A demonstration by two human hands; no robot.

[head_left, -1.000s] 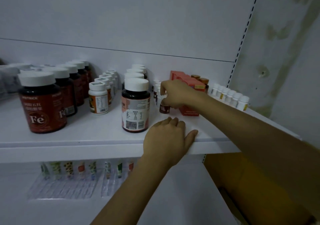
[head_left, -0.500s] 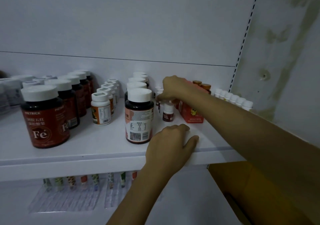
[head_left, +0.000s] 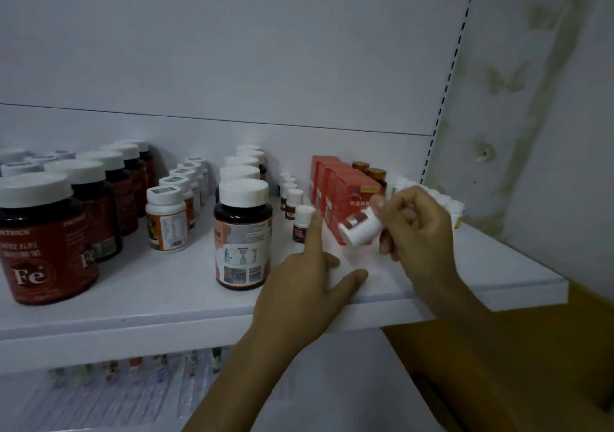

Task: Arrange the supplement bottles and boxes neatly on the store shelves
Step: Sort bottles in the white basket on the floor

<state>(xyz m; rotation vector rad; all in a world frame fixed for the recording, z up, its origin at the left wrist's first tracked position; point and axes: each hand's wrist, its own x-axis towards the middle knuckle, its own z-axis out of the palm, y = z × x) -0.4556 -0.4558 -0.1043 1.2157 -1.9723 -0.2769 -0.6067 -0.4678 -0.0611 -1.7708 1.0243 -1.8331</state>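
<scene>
Nearest, the left hand (head_left: 305, 292) rests on the lip of the shelf (head_left: 481, 265), in front of the red boxes (head_left: 345, 192). Its palm lay flat a moment ago. Now the index finger is up, its tip at the cap of the front bottle (head_left: 303, 223) in the file of small bottles (head_left: 292, 195) left of the boxes. Whether it touches, I cannot tell. This grip holds nothing.

Just in front of the boxes, the right hand (head_left: 418, 232) has come back out from deep beside them. Its grip is curled round a small white bottle (head_left: 360, 230), lifted off the shelf and tipped nearly onto its side. One bottle is out of line and probably needs to be put back in place.

The held bottle is smooth plastic, cylindrical, with a dark red label band. The boxes are flat-sided glossy card, packed face to face. Behind them stand brown-lidded jars (head_left: 375, 174). Far left of the boxes, the dark Fe jars (head_left: 40, 238) are broad and round with ribbed white caps.
</scene>
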